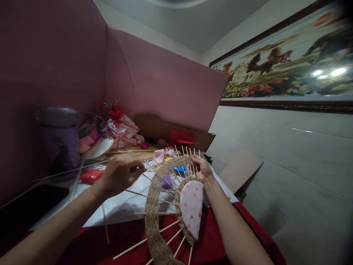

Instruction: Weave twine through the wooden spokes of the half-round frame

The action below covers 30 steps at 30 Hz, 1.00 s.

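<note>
A curved woven piece [153, 206] of brown twisted cord, with thin wooden sticks radiating through it, stands tilted over the table. Its inner edge borders a half-round pad [191, 209] in white fabric with small pink-red prints. My right hand [202, 168] grips the woven band and sticks at the upper right end. To the left of the band, my left hand [122, 175] is closed with its thumb and fingertips pinched together, beside the outer stick ends. What it pinches is too small to make out.
On the white table surface [116, 213] lie a red packet [92, 175], a blue packet [180, 169] and a bundle of sticks [132, 151]. A purple bin [62, 147] stands at left, near a dark flat object [35, 206]. Red cloth [91, 246] covers the front.
</note>
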Tool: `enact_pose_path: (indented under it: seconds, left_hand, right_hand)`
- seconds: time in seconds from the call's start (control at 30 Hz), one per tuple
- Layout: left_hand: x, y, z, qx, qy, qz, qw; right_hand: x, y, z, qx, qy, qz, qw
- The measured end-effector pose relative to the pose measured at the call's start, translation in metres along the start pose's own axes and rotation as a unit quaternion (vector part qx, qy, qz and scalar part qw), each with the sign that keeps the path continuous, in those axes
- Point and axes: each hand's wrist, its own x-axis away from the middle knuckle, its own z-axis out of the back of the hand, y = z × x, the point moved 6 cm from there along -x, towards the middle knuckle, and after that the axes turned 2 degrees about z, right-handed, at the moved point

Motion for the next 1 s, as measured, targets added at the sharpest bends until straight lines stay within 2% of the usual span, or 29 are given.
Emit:
enact_pose_path:
  seconds: [0.17,0.57,0.8,1.0]
  left_hand:
    - [0.002,0.002,-0.009,0.003,-0.022,-0.014,1.000]
    - [0.003,0.000,-0.013,0.115,-0.084,0.030,0.989]
    - [0.003,-0.002,-0.022,0.227,-0.125,0.056,0.964]
    - [0.003,-0.006,-0.025,0.266,-0.137,0.093,0.950]
  right_hand:
    - [0.004,-0.003,-0.004,-0.025,-0.003,0.005,1.000]
    - [0.004,-0.004,-0.003,-0.046,0.008,0.014,0.999]
    - [0.000,-0.004,0.002,-0.058,0.012,0.024,0.998]
    - [-0.001,-0.005,0.004,-0.064,0.018,0.021,0.998]
